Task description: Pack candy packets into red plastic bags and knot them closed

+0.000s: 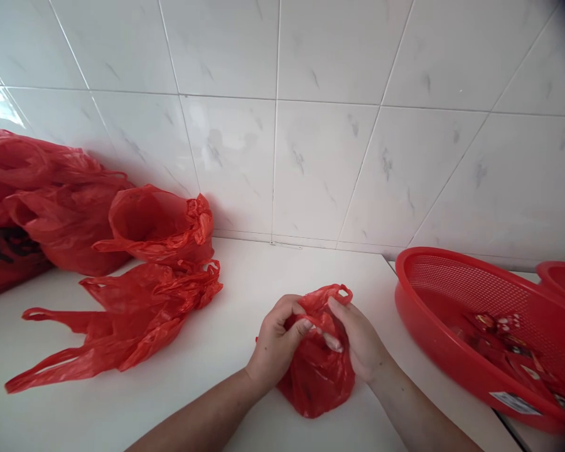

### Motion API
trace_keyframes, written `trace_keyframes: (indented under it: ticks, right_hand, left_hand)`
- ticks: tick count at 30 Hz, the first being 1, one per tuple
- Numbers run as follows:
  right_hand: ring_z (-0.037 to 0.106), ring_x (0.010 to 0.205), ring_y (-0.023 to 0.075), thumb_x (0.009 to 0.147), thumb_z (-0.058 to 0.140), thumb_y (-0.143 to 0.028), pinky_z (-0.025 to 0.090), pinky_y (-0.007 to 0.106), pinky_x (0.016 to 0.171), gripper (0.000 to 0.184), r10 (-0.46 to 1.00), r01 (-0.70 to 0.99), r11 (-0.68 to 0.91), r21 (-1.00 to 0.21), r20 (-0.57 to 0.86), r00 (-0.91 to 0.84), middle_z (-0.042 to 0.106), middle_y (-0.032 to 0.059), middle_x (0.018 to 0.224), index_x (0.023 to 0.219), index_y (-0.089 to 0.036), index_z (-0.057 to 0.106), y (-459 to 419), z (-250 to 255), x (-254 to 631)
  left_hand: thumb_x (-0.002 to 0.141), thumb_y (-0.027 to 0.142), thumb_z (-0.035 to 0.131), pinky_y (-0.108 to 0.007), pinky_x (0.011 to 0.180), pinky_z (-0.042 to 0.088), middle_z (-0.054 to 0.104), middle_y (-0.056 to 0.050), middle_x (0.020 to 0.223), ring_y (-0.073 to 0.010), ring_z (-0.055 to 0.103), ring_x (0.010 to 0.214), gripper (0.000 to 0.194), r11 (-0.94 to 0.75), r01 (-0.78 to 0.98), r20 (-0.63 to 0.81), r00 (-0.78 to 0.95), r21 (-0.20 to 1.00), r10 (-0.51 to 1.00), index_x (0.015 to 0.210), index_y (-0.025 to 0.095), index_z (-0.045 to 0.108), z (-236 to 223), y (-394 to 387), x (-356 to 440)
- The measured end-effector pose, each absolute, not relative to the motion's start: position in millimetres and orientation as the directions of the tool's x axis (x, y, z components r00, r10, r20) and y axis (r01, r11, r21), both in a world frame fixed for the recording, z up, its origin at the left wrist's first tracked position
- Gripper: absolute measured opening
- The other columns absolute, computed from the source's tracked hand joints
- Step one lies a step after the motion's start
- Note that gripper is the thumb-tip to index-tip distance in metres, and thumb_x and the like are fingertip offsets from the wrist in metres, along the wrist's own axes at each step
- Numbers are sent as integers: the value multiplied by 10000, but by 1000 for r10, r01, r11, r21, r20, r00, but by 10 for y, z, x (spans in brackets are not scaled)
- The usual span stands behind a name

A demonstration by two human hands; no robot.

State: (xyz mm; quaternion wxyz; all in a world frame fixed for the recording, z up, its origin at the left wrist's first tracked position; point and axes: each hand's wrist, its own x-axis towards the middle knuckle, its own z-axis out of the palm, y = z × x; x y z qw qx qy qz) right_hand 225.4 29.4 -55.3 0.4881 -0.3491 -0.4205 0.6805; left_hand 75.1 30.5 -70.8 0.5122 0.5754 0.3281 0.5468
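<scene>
A small red plastic bag point(317, 376) stands on the white counter point(245, 276), bulging with something inside. My left hand point(275, 342) pinches the bag's gathered top from the left, fingers closed on the plastic. My right hand point(358, 339) grips the same top from the right, thumb and fingers pressed on it. A loop handle of the bag sticks up just above my right hand.
Several empty red plastic bags point(136, 295) lie heaped on the counter at the left, against the white tiled wall point(311, 157). A red mesh basket point(452, 339) holding small wrapped items sits at the right, with a second red basket's rim point(562, 276) behind it.
</scene>
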Motion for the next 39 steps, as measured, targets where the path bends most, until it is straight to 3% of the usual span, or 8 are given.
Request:
trace_keyframes:
  ticks: [3, 7, 10, 16, 21, 27, 33, 39]
  right_hand:
    - [320, 473, 82, 855, 365, -599, 321, 227, 518, 513, 933, -363, -175, -915, -36, -359, 393, -35, 475, 825, -160, 630, 299, -530, 2296]
    - [448, 564, 91, 802, 574, -395, 395, 240, 596, 231, 947, -115, -83, -990, -42, -319, 534, -17, 646, 900, -196, 637, 303, -539, 2292]
    - [555, 703, 143, 768, 602, -273, 453, 286, 658, 215, 965, 59, 0, -998, -15, -263, 603, -1, 830, 980, -251, 574, 293, -553, 2246]
    - [562, 648, 154, 743, 502, -184, 428, 274, 581, 215, 999, 318, 38, -947, 41, 5, 621, -7, 741, 921, -256, 599, 333, -597, 2202]
    - [523, 603, 116, 701, 464, -112, 408, 246, 575, 294, 993, 86, -7, -996, -17, -114, 626, -10, 727, 895, -227, 653, 371, -579, 2290]
    - [586, 768, 154, 782, 570, -386, 471, 283, 700, 285, 992, -260, -100, -960, -77, -95, 655, 33, 926, 991, -209, 651, 459, -604, 2423]
    - [615, 854, 206, 754, 577, -370, 467, 321, 778, 248, 976, 230, -43, -972, 8, 217, 686, 50, 899, 885, -183, 674, 658, -792, 2591]
    - [611, 906, 212, 763, 524, -345, 456, 336, 821, 239, 931, 427, -25, -904, 135, 340, 687, 46, 938, 871, -190, 670, 827, -941, 2876]
  left_hand:
    - [808, 266, 586, -269, 711, 431, 601, -21, 799, -143, 552, 726, 142, -105, -320, 171, 184, 942, 968, 713, 175, 534, -725, 370, 741]
    - [773, 255, 620, -272, 698, 445, 623, -36, 871, -148, 567, 746, 133, -27, -386, 101, 175, 922, 979, 729, 168, 529, -749, 423, 742]
    - [777, 235, 592, -267, 680, 449, 622, -35, 841, -151, 570, 739, 80, -32, -333, 87, 153, 942, 984, 750, 172, 551, -734, 415, 739]
    - [749, 130, 579, -250, 711, 441, 593, -42, 933, -156, 567, 826, 79, -262, -26, 263, 146, 965, 954, 682, 173, 581, -670, 339, 751]
    - [746, 66, 541, -256, 731, 437, 567, -32, 970, -145, 562, 858, 134, -385, 110, 361, 194, 916, 912, 743, 189, 594, -735, 360, 741]
    - [763, 112, 558, -285, 800, 433, 517, -47, 1047, -170, 524, 985, 119, -462, 237, 445, 126, 854, 887, 685, 179, 498, -747, 429, 666]
    - [816, 145, 518, -324, 837, 417, 504, -69, 1031, -187, 487, 1028, 139, -659, 251, 639, 164, 710, 751, 713, 180, 431, -764, 381, 608]
    - [840, 148, 473, -310, 743, 436, 507, -60, 947, -164, 507, 877, 116, -800, 183, 766, 230, 571, 600, 753, 184, 406, -772, 288, 631]
